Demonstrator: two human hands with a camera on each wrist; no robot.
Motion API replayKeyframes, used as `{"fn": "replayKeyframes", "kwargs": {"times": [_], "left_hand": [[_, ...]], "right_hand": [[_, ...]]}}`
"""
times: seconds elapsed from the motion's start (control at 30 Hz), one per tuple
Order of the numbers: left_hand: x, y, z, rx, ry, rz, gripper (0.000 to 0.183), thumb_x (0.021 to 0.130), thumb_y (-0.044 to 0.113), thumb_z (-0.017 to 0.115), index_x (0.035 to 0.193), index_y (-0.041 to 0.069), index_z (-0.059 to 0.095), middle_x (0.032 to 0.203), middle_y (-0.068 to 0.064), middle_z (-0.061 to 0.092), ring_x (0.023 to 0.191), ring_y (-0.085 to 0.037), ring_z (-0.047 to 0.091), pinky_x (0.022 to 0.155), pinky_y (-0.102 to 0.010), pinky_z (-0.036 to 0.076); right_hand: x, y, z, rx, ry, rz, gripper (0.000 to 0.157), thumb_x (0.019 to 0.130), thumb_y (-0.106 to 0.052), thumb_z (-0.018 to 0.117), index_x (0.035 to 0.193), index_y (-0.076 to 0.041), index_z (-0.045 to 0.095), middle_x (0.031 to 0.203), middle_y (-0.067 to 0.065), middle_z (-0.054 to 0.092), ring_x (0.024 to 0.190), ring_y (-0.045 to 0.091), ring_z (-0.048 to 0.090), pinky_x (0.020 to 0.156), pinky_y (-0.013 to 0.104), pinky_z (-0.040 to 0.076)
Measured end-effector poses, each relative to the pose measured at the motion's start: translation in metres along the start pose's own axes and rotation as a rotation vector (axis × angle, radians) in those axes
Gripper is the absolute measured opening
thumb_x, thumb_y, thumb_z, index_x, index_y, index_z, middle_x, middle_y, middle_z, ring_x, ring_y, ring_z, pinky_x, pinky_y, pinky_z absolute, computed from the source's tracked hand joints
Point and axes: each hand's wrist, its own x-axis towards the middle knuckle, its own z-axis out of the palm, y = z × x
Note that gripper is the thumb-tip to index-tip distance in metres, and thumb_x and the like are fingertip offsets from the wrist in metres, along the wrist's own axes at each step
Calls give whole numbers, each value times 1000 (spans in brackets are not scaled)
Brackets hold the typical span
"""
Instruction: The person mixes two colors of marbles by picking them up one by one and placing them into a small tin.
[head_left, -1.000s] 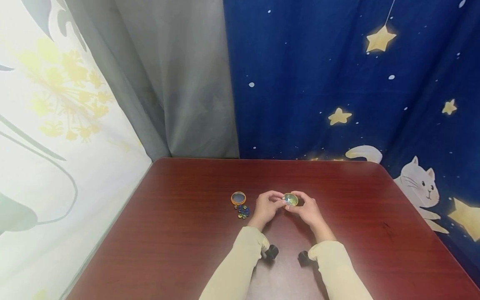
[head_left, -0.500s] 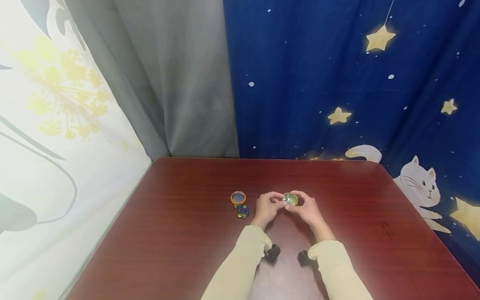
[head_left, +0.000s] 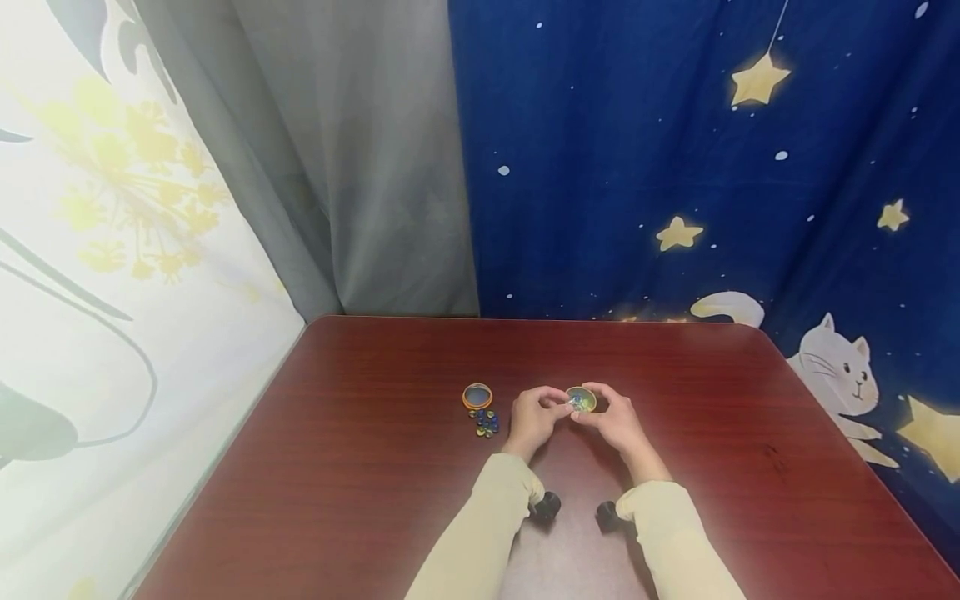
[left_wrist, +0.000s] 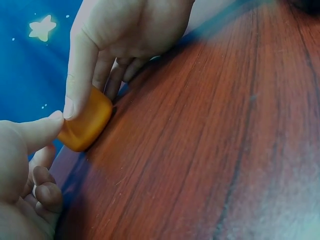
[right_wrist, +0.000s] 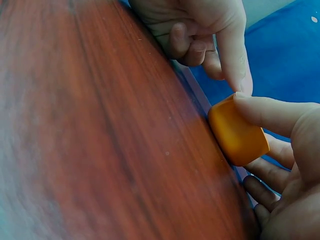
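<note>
A small round orange container [head_left: 582, 400] stands just at or above the tabletop between both hands, its pale greenish inside facing up with a few blue and clear bits in it. My right hand [head_left: 618, 421] grips its right side, thumb at the near rim and fingers round the far side. At the left rim my left hand [head_left: 534, 421] pinches with thumb and forefinger, other fingers curled. In the left wrist view the two thumb tips nearly meet at the rim of the smooth orange wall. What lies between the left fingertips is hidden.
Left of the hands an orange-rimmed round lid [head_left: 477, 396] lies on the dark red table [head_left: 360, 467]. Just in front of it is a small pile of blue and yellowish glass beads [head_left: 486, 422]. Curtains [head_left: 397, 167] hang behind the table.
Both hands stay almost in place at the container. Blue bits inside it show more clearly now than before. The lid and beads have not moved.
</note>
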Motion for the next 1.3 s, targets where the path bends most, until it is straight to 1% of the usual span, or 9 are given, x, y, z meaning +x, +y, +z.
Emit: {"fn": "replayKeyframes", "kwargs": {"times": [0.13, 0.2, 0.37, 0.47, 0.6, 0.73, 0.97, 1.13, 1.3], "left_hand": [[-1, -1, -2, -2, -15, 1, 11, 79, 19, 82, 88, 20, 75, 65, 12, 59, 61, -4, 53, 59, -25, 43], [-1, -1, -4, -10, -29, 4, 12, 79, 18, 82, 89, 18, 75, 66, 11, 59, 62, -4, 53, 59, -25, 43], [-1, 0, -9, -29, -74, 22, 18, 77, 19, 83, 93, 15, 75, 66, 10, 60, 62, -4, 53, 60, -24, 43], [-1, -1, -11, -35, -87, 28, 21, 76, 21, 85, 92, 14, 74, 66, 10, 61, 62, -4, 53, 61, -24, 44], [-3, 0, -11, -50, -78, 27, 22, 74, 20, 85, 93, 14, 74, 67, 10, 61, 62, -3, 54, 60, -23, 44], [-6, 1, -14, -71, -77, 27, 22, 75, 18, 85, 93, 14, 73, 69, 10, 62, 63, -4, 55, 58, -23, 45], [-13, 2, -24, -76, -72, 32, 19, 77, 15, 83, 93, 16, 73, 71, 10, 62, 62, -6, 54, 55, -23, 44], [-15, 0, -29, -78, -71, 35, 18, 78, 15, 83, 93, 17, 73, 71, 9, 60, 61, -7, 53, 53, -23, 44], [-17, 0, -36, -83, -62, 65, 19, 78, 14, 82, 94, 17, 73, 72, 9, 60, 59, -7, 51, 51, -23, 43]], "right_hand": [[-1, -1, 0, 8, -4, 12, 60, 76, -19, 84, 129, -8, 57, 127, 17, 54, 124, 35, 36, 101, 55, 29], [-1, -1, 1, 9, -4, 2, 60, 75, -18, 84, 128, -7, 58, 126, 17, 56, 123, 34, 38, 100, 54, 30], [1, -3, 2, 13, 3, -37, 57, 75, -15, 84, 126, -6, 60, 121, 16, 62, 113, 30, 52, 94, 45, 37], [1, -3, 2, 13, 5, -34, 56, 75, -14, 84, 126, -7, 60, 120, 15, 63, 113, 29, 51, 94, 45, 37], [1, -2, 3, 13, 5, -31, 56, 75, -14, 84, 126, -7, 60, 120, 15, 62, 115, 30, 49, 96, 47, 35], [1, -1, 4, 15, 3, -43, 56, 75, -12, 83, 125, -6, 60, 119, 15, 63, 114, 30, 51, 96, 47, 35], [1, -3, 2, 6, 4, -27, 58, 75, -13, 84, 127, -6, 59, 120, 16, 62, 114, 31, 51, 96, 49, 35], [0, -3, 1, -15, 7, -17, 59, 75, -15, 84, 128, -6, 58, 121, 16, 62, 113, 31, 52, 95, 48, 37], [0, -3, 1, -24, 5, -17, 59, 76, -16, 83, 128, -6, 58, 121, 16, 62, 113, 31, 52, 95, 49, 36]]}}
